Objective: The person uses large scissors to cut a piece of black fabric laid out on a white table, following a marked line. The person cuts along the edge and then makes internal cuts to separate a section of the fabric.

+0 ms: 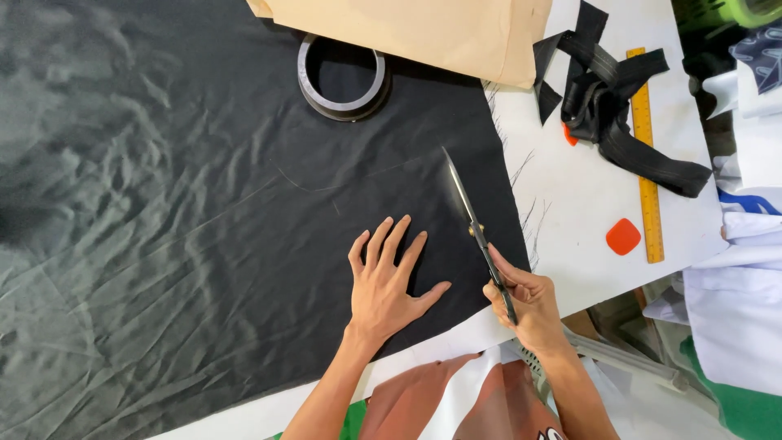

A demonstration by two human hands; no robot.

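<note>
A wide sheet of black fabric (pixel 187 212) covers most of the table (pixel 570 204), creased and faintly shiny; its left and top parts run out of the picture, so its full extent cannot be told. The left hand (pixel 389 281) lies flat on it near the lower edge, palm down, fingers (pixel 397 236) spread apart and thumb out to the side, pressing the cloth. A thin pale chalk arc, hard to make out, curves across the cloth above those fingers.

Further above, a black ring (pixel 342 81) sits on the fabric, its top rim tucked under a sheet of tan paper (pixel 423 28) that is cut off by the upper edge.

Just right of the left fingers, the right hand (pixel 525 301) grips the handles of a pair of scissors (pixel 476 224), fingers curled tight around them so the handles themselves are hidden. The blades look closed or nearly so, pointing up and to the left over the cloth close to its frayed right edge; whether they touch the cloth cannot be told.

Right of the right fingers, on bare white table, lie a red-orange chalk piece (pixel 623 236), a yellow ruler (pixel 648 155) and a tangle of black webbing strap (pixel 619 106) that partly covers the ruler and a second orange piece. White cloth is bunched at the far right, cut off.
</note>
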